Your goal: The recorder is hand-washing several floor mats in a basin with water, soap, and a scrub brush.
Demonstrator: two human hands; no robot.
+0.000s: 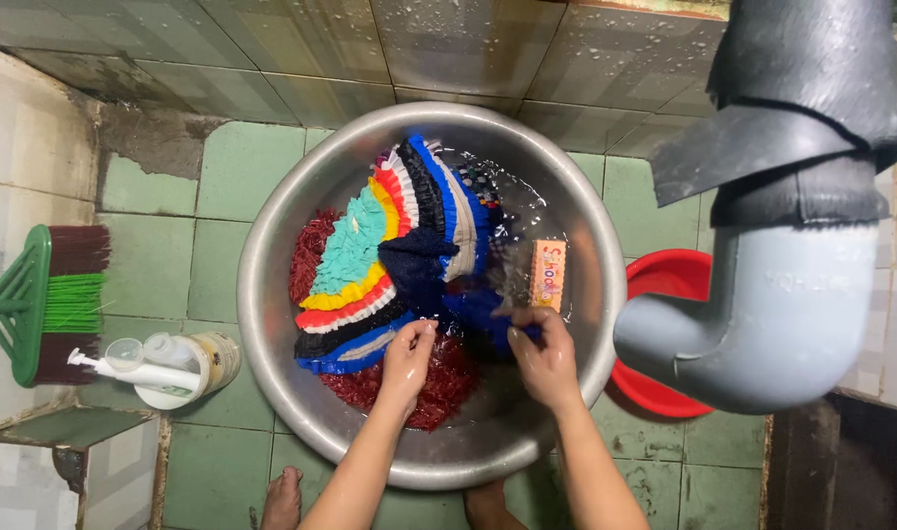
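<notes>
Both hands work in the metal basin. Left hand and right hand, fingers closed, grip the striped mat to hold it in the water near the front rim.

The rug is filling most of the basin, leaving open water only along the near and right wall. The soap is sitting just beyond the right hand, and the left hand is resting on the rug's near edge. The pipe is overhanging the basin's right side, above the red bowl. The bottle and broom are standing well apart on the left.
</notes>
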